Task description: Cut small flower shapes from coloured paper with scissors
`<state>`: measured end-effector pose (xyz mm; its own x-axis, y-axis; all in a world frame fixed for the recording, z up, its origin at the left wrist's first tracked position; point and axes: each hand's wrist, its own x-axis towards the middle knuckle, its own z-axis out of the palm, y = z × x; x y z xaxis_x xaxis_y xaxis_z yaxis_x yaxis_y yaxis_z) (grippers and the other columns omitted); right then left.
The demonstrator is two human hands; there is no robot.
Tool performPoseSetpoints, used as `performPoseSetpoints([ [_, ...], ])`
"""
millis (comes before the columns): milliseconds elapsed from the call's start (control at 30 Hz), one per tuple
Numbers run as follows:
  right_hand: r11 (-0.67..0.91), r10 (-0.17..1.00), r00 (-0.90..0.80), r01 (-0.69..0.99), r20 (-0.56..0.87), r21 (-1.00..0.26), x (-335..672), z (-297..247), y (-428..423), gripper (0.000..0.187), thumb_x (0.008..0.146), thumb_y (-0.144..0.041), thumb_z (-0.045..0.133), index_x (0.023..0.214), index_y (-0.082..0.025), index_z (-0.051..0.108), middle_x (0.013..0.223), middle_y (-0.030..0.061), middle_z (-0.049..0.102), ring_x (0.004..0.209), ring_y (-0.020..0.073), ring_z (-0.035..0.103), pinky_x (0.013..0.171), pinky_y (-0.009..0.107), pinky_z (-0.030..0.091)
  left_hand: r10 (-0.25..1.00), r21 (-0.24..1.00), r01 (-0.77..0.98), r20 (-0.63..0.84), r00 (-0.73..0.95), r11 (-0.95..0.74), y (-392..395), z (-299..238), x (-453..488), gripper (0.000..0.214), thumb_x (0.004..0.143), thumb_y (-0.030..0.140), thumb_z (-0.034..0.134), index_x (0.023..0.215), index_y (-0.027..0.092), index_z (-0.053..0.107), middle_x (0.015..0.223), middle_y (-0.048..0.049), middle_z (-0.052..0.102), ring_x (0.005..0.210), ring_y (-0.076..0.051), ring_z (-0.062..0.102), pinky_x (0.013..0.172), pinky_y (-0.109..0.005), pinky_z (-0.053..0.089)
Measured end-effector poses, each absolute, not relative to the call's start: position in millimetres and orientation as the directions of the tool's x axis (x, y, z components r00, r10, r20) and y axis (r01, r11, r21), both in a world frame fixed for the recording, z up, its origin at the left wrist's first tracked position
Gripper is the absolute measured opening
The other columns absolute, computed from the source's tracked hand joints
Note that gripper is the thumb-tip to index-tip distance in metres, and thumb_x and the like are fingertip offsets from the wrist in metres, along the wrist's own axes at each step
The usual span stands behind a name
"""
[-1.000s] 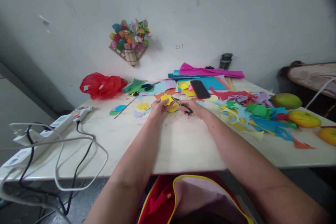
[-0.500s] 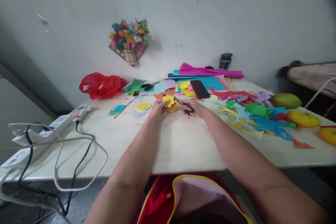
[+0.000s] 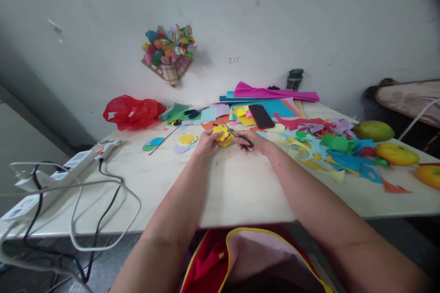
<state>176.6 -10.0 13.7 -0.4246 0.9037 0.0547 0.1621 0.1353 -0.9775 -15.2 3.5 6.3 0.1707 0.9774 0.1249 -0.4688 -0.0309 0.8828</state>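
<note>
- The left hand (image 3: 206,141) pinches a flower-shaped yellow paper cutout (image 3: 220,132) near the middle of the tabletop (image 3: 240,187).
- The right hand (image 3: 253,140) grips black-handled metal scissors (image 3: 246,140), its fingers around the handles; the blades reach beside the cutout's right edge, though whether they touch it is too small to tell.
- Just left of the left hand lie scalloped yellow paper pieces (image 3: 187,139).
- Beyond the right hand rests a dark rectangular smartphone (image 3: 261,116).
- To the right spreads a heap of multicoloured paper scraps (image 3: 338,144), with a rounded green-and-yellow fruit (image 3: 373,131) near its far end.
- Farther left, a second pair of dark-handled scissors (image 3: 193,113) lies on green paper (image 3: 178,112), near a crumpled red plastic bag (image 3: 134,112).
- At the left edge sits a long white plastic power strip (image 3: 74,161) with tangled cables.
</note>
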Motion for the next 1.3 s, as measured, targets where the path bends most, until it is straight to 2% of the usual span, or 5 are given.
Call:
performPoseSetpoints([
  [467,0.084,0.919,-0.395,0.137,0.023,-0.987,171,18,-13,0.023,0.074,-0.034,0.069,0.07,-0.017,0.053,0.05,-0.004,0.052,0.038,0.0064,0.042,0.034,0.019,0.023,0.981,0.895,-0.444,0.114,0.16,-0.032,3,7,-15,0.023,0.055,0.014,0.084,0.073,0.01,0.069,0.074,-0.0095,0.073,0.067,-0.02,0.07,0.072,-0.03,0.056],
  [767,0.054,0.925,-0.38,0.136,-0.002,-0.989,168,27,-20,0.022,0.075,-0.031,0.066,0.065,-0.018,0.05,0.046,-0.0045,0.047,0.038,0.0068,0.039,0.036,0.02,0.024,0.975,0.908,-0.416,0.14,0.172,-0.057,5,4,-16,0.024,0.057,0.018,0.082,0.077,0.011,0.07,0.078,-0.0111,0.074,0.084,-0.026,0.072,0.077,-0.034,0.057],
  [1000,0.085,0.924,-0.382,0.151,0.021,-0.985,170,23,-16,0.022,0.073,-0.031,0.069,0.067,-0.018,0.052,0.048,-0.0046,0.049,0.039,0.0066,0.039,0.039,0.02,0.027,0.972,0.895,-0.441,0.155,0.175,-0.064,5,4,-17,0.024,0.058,0.017,0.082,0.078,0.012,0.07,0.08,-0.0101,0.075,0.085,-0.026,0.073,0.08,-0.035,0.059],
  [1300,0.127,0.912,-0.407,0.162,0.05,-0.979,172,20,-13,0.021,0.073,-0.032,0.068,0.069,-0.017,0.054,0.047,-0.0054,0.048,0.039,0.0071,0.04,0.039,0.02,0.025,0.97,0.889,-0.451,0.174,0.17,-0.081,7,3,-18,0.025,0.058,0.02,0.081,0.078,0.009,0.071,0.078,-0.0114,0.075,0.075,-0.022,0.073,0.071,-0.029,0.058],
])
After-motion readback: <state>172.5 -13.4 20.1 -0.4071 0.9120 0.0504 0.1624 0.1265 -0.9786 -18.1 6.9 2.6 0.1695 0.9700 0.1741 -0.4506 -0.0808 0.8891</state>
